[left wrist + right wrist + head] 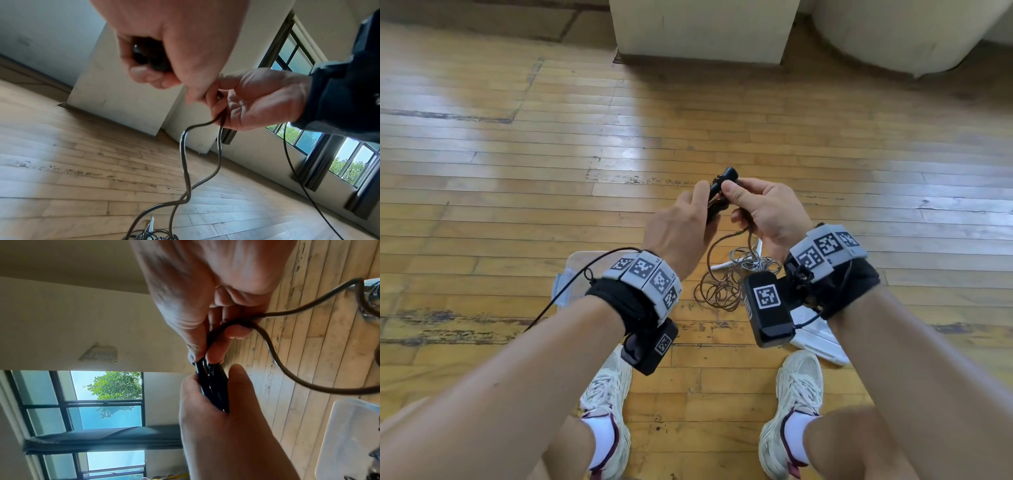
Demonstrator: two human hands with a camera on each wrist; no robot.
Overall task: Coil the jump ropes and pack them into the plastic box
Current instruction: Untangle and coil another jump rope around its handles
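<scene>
Below, both hands (681, 229) (767, 212) clamped on black rope handles (722, 185); tangled cords (726, 281), plastic box (571, 274), white lid (815, 339) underneath.

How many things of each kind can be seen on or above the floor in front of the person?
Black handles, held together by left hand and right hand: 2
Tangled rope pile on the floor: 1; number of ropes unclear
Clear plastic box: 1
White lid: 1
Total: 5
</scene>
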